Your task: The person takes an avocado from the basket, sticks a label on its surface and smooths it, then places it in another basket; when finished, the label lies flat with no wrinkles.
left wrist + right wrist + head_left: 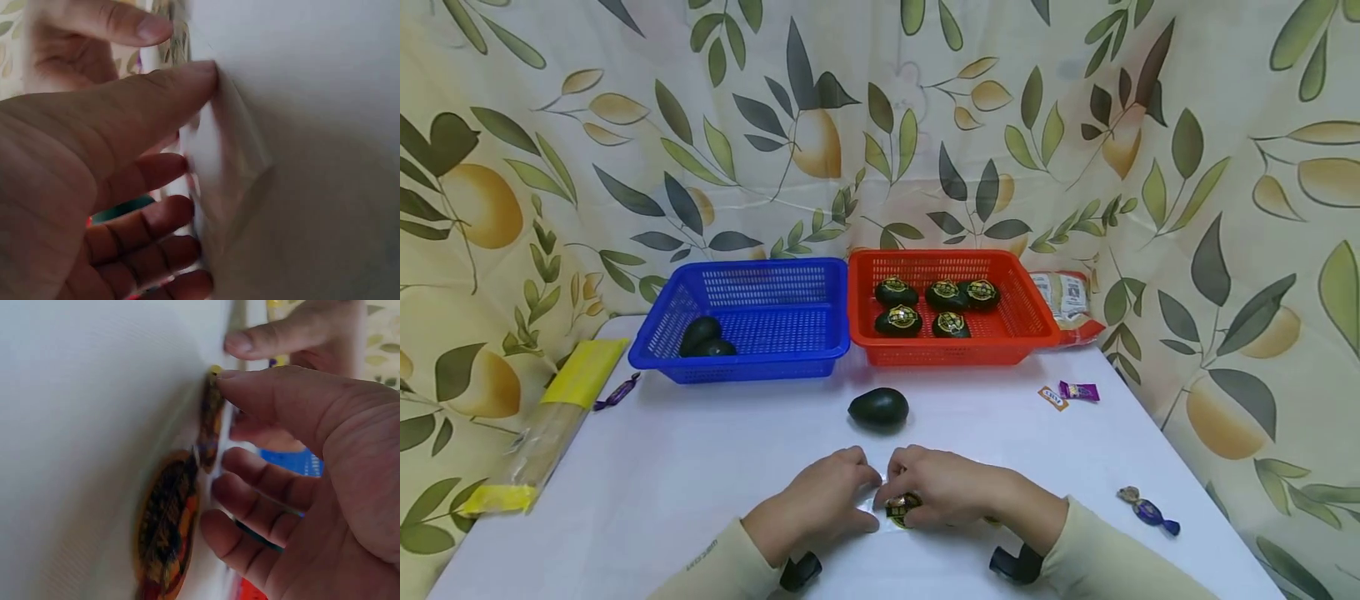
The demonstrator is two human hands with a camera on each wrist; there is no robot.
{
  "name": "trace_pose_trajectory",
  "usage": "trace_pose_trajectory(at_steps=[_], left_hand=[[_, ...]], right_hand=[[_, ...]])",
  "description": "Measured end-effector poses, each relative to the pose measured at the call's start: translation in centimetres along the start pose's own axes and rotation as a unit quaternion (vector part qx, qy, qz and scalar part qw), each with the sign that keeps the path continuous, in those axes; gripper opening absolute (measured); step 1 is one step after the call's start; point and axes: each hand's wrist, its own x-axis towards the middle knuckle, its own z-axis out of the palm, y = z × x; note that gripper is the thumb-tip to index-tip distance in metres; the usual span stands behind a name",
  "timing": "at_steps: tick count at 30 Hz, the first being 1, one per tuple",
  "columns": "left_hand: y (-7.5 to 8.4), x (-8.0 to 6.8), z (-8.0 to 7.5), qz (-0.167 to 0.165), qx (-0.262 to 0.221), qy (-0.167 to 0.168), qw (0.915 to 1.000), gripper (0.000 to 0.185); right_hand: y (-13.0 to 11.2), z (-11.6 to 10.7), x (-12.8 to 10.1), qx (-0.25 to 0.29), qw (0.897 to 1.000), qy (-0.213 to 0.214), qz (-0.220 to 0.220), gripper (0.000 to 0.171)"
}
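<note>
Left hand (820,500): fingers curled, pinching clear backing sheet (215,156) at table's near edge | Right hand (951,487): thumb and fingers pinching sticker (901,508) on that sheet | Avocado (878,408): table centre, beyond hands | Blue basket (745,321): far edge, two avocados | Red basket (951,304): beside it, five stickered avocados

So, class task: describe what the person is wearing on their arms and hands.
Both hands, left hand and right hand, are bare. Each arm wears a cream long sleeve; the left one carries small dark lettering. A black device sits at each wrist.
</note>
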Motion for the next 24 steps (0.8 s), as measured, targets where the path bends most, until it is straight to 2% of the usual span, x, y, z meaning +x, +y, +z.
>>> trace_pose_trajectory(at_steps=[3, 8, 11, 13, 17, 20, 24], left_hand=[[-0.5, 0.0, 0.1, 0.008, -0.009, 0.004, 0.9999, 0.047], [-0.9, 0.0, 0.4, 0.008, -0.024, 0.0, 0.9997, 0.048], [-0.9, -0.1, 0.5, 0.0, -0.028, -0.007, 0.9996, 0.049], [-0.8, -0.2, 0.5, -0.004, -0.03, -0.009, 0.9995, 0.049], [-0.8, -0.1, 0.5, -0.006, -0.034, -0.01, 0.9994, 0.05], [-0.8, -0.1, 0.6, -0.008, -0.039, -0.011, 0.9991, 0.05], [-0.8, 0.0, 0.6, -0.01, -0.045, -0.015, 0.9988, 0.051]], right_hand=[[0.1, 0.6, 0.4, -0.017, 1.0, 0.008, -0.013, 0.039], [0.5, 1.2, 0.6, -0.022, 0.999, 0.034, -0.028, 0.02], [0.7, 1.2, 0.5, -0.011, 0.998, 0.051, -0.045, 0.017], [0.9, 0.9, 0.3, 0.009, 0.997, 0.061, -0.054, 0.018], [1.2, -0.1, -0.3, 0.083, 0.993, 0.069, -0.055, 0.018], [1.2, -0.8, -0.6, 0.133, 0.988, 0.07, -0.041, 0.019], [1.1, -1.6, -0.7, 0.168, 0.982, 0.084, -0.012, 0.022]])
